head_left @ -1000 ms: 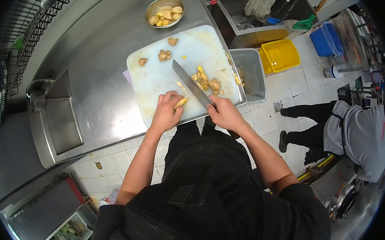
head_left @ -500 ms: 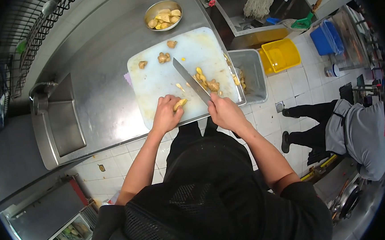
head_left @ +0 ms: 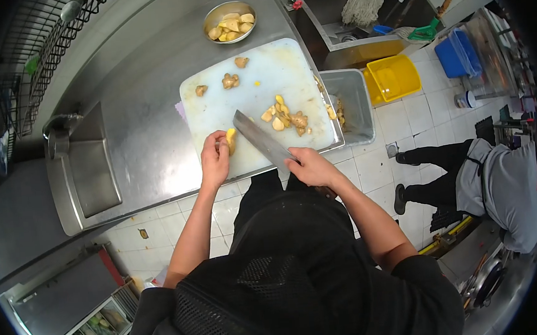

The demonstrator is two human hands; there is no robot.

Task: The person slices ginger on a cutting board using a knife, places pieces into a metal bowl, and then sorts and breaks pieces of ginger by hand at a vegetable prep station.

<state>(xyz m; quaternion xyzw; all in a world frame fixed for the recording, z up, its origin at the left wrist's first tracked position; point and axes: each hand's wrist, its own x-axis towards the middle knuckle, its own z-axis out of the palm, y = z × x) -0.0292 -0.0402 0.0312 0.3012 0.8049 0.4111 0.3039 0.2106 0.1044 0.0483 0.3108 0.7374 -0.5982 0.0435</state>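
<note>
My left hand (head_left: 215,157) is closed around a piece of peeled yellow ginger (head_left: 231,139) near the front left of the white cutting board (head_left: 215,112). My right hand (head_left: 313,166) grips a large knife (head_left: 259,138), whose wide blade points up and left over the board, its tip just right of the held piece. Right of the blade is a pile of ginger pieces and peel (head_left: 281,112) with a knobby unpeeled root (head_left: 299,122). Farther back lie three unpeeled ginger pieces (head_left: 230,80). Behind the board, a metal bowl (head_left: 209,17) contains several peeled chunks.
A grey bin (head_left: 357,113) with scraps stands against the counter's right edge, beside a yellow bin (head_left: 399,77). One sink (head_left: 88,174) is at the left, another (head_left: 328,36) at the back right with a mop (head_left: 360,7). A person in grey (head_left: 500,182) stands at the right.
My left hand has moved left with the ginger, which is now more upright. The knife has shifted down and left, away from the pile, where pale pieces now show.
</note>
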